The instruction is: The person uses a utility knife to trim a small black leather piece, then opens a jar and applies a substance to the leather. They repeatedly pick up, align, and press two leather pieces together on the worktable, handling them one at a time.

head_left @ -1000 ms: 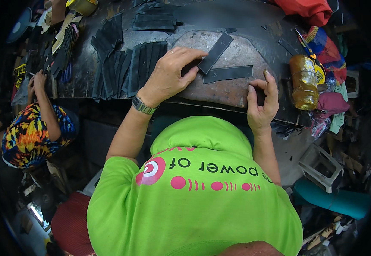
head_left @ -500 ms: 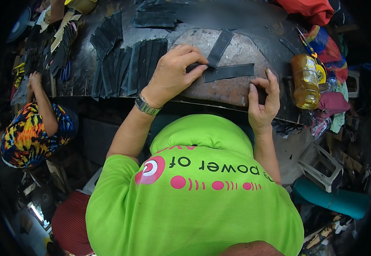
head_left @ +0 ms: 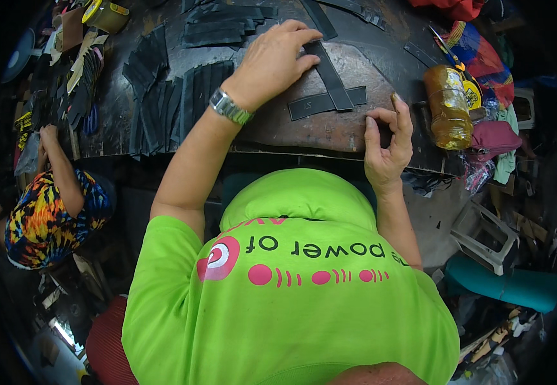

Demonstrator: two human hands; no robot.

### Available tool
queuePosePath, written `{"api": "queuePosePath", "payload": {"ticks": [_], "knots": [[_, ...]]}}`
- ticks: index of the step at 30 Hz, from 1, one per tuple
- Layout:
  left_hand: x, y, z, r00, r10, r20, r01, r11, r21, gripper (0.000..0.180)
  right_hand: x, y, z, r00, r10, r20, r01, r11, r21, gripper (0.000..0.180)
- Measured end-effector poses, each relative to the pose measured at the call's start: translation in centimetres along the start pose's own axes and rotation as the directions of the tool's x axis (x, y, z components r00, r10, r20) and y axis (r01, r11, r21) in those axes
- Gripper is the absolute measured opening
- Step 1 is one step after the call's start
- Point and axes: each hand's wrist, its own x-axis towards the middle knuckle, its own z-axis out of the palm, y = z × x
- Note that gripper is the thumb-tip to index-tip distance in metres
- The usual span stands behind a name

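Observation:
A black strip (head_left: 331, 77) slants over a second black strip (head_left: 317, 104), crossing it on a worn, rounded board (head_left: 272, 131) on the dark bench. At the slanted strip's upper end, my left hand (head_left: 278, 61) has thumb and fingers closed about it; the exact grip is partly hidden. My right hand (head_left: 388, 141) rests at the board's right side, thumb and forefinger curved apart with nothing between them. Left of the board lie rows of black strips (head_left: 204, 93) and a fanned stack (head_left: 147, 61). Another strip (head_left: 320, 18) lies beyond my left hand.
To the right, a jar of amber liquid (head_left: 448, 106) lies near scissors (head_left: 448, 48) and a maroon pouch (head_left: 495, 141). A yellow-labelled tub (head_left: 105, 16) stands far left. Another person in a multicoloured shirt (head_left: 54, 218) works at the left. A stool (head_left: 483, 237) is at lower right.
My left hand has moved away from me, up to the far end of the slanted strip. That strip now crosses over the other one. My right hand keeps nearly the same pose.

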Motion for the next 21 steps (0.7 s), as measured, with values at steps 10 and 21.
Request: {"api": "queuePosePath", "payload": {"ticks": [10,21], "knots": [[0.4,-1.1,0.3,0.990,-0.106,0.088,0.114,0.990,-0.089,0.021,0.2,0.1,0.0,1.000,0.000,0.003,0.000,1.000,-0.002,0.059],[-0.2,0.0,0.8,0.968,-0.246,0.053,0.243,0.859,-0.450,0.034,0.3,-0.2,0.0,1.000,0.010,-0.011,-0.010,1.000,0.001,0.060]]}}
